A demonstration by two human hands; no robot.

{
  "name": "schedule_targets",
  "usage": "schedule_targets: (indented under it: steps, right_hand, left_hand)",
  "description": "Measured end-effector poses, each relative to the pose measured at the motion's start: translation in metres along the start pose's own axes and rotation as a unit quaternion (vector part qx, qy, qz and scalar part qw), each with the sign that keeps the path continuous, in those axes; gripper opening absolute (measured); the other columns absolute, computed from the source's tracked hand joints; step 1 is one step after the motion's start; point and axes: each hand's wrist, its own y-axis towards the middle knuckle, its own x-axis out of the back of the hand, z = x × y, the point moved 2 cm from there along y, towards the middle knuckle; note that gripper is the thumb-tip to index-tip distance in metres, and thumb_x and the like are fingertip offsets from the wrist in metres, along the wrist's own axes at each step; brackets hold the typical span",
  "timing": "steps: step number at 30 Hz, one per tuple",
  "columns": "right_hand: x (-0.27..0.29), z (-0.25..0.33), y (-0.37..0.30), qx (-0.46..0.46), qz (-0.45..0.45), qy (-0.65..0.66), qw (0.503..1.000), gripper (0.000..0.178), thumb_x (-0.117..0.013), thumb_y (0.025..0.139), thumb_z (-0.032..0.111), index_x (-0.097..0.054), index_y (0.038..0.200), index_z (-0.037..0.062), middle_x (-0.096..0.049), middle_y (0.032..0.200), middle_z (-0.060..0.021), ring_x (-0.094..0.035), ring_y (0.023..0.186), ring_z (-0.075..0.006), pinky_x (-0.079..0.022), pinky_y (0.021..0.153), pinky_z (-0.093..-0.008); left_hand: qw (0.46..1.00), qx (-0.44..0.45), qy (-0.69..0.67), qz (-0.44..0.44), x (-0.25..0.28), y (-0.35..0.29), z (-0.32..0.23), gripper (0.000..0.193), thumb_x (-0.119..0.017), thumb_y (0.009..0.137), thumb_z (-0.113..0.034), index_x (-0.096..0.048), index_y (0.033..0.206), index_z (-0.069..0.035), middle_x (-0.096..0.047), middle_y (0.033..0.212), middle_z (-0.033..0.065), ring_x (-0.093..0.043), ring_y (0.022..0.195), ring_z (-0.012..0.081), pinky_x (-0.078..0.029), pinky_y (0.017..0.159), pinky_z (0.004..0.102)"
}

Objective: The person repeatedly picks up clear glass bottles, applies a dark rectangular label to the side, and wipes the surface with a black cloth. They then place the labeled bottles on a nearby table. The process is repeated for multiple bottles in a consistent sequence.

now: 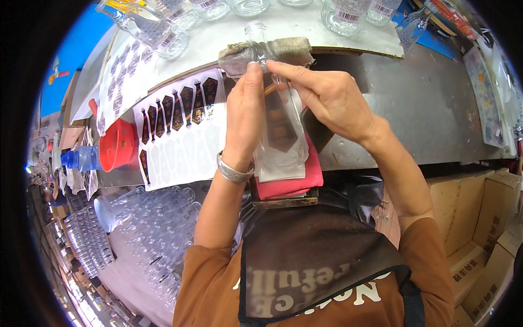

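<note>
A clear glass bottle (291, 155) lies in front of me, its neck pointing away and resting on a rolled grey-beige cloth (294, 50). A dark tie-shaped decal (281, 131) runs along its upper side. My left hand (243, 106) grips the bottle from the left, thumb up by the neck. From the right, my right hand (339, 103) presses its index fingertip on the narrow end of the decal, with another fingertip against the glass and the rest curled. Under the bottle are white paper and a folded pink cloth (312, 177) on a wooden support.
Left of the bottle lies a sheet of tie-shaped decals (180, 144), beside a red bowl (117, 144) and a blue-capped plastic bottle (81, 158). Several glass bottles (343, 19) stand along the back. Many more (158, 234) fill the lower left; cardboard boxes (463, 212) sit at right.
</note>
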Motion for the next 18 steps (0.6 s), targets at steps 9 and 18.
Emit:
schedule_targets:
  steps: [9,18]
  right_hand:
    - [0.033,-0.031,-0.029,-0.298,-0.053,0.364,0.881,0.032,-0.055,0.103,0.025,-0.067,0.120,0.0003,-0.066,0.084,-0.0005,-0.060,0.076,-0.0074,-0.050,0.074,-0.0225]
    - [0.031,0.007,0.027,-0.120,-0.026,0.175,0.977,0.030,-0.063,0.090,0.008,-0.067,0.119,0.0015,-0.068,0.105,-0.0037,-0.063,0.097,-0.0110,-0.050,0.087,-0.0255]
  left_hand:
    - [0.991,0.067,0.105,0.054,0.020,0.022,0.002,0.070,-0.047,0.099,-0.062,-0.056,0.128,0.002,-0.072,0.104,0.0191,-0.071,0.084,0.0201,-0.057,0.078,0.0320]
    - [0.995,0.076,-0.057,0.008,0.016,-0.006,0.004,0.077,-0.034,0.103,-0.065,-0.055,0.130,0.004,-0.067,0.122,0.0184,-0.068,0.103,0.0222,-0.051,0.094,0.0343]
